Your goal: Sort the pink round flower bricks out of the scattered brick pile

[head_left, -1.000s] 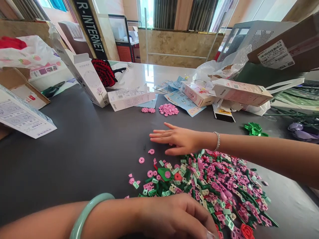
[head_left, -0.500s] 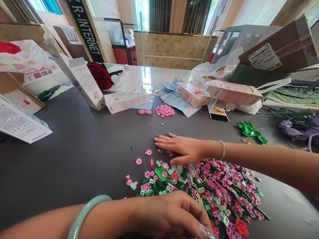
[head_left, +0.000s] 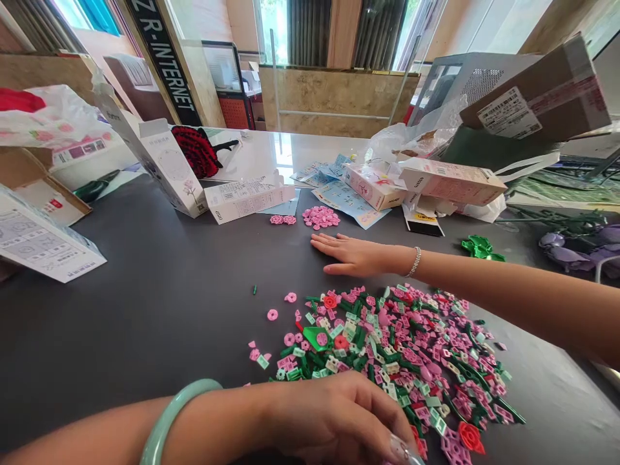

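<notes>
A heap of pink, green, mint and red building-block pieces (head_left: 387, 342) is spread over the dark table. My left hand (head_left: 339, 416), below a jade-green bangle (head_left: 181, 413), rests at the heap's near edge with curled fingers. Its fingertips are partly cut off by the frame's bottom, so what they hold is hidden. Beyond the heap, my right hand (head_left: 356, 255), wearing a silver bracelet (head_left: 414, 261), lies flat, palm down, fingers stretched leftward. Just past its fingertips sits a small pile of pink round pieces (head_left: 321, 217). Red rose pieces (head_left: 469, 437) lie near my left hand.
White boxes (head_left: 249, 197) stand and lie at the back left. Blue printed sheets (head_left: 349, 199), pink boxes (head_left: 453, 182) and a brown carton (head_left: 537, 97) crowd the back right. Shiny green pieces (head_left: 478, 247) and purple flowers (head_left: 571, 252) are at the right.
My right hand has moved away from the heap toward the pink round pieces, uncovering the heap's far edge. Its forearm now hides part of the shiny green pieces. My left hand has barely moved.
</notes>
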A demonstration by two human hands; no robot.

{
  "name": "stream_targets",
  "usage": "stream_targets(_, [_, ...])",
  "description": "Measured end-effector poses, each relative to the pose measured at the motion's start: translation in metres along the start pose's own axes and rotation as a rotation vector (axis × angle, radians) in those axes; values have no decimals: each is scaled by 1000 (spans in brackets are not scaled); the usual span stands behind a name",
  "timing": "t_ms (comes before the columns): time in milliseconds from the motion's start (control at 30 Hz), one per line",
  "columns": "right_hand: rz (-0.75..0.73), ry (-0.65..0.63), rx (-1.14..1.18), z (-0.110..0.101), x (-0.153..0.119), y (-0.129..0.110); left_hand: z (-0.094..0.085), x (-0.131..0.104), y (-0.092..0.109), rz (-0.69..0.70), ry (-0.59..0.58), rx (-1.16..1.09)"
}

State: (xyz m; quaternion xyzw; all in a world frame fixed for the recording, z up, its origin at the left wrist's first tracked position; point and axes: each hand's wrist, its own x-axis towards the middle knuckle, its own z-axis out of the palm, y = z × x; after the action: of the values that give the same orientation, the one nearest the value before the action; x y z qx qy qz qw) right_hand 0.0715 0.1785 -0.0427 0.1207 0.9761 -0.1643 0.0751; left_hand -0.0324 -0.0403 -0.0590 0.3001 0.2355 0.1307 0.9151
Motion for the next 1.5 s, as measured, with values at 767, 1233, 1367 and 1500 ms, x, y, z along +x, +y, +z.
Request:
stream_targets(767, [-74,380,142,18,-65,-61,14,-7,17,347,-35,-228])
stream_targets(1233, [142,261,108,17,-57,-69,8,-8,30,479,174,-392])
stream_targets(1367, [193,286,115,20,-59,-75,10,-8,30,424,200,-359])
stream_targets(1500, [227,338,106,24,-62,-80,11,-11,28,406,247,-314])
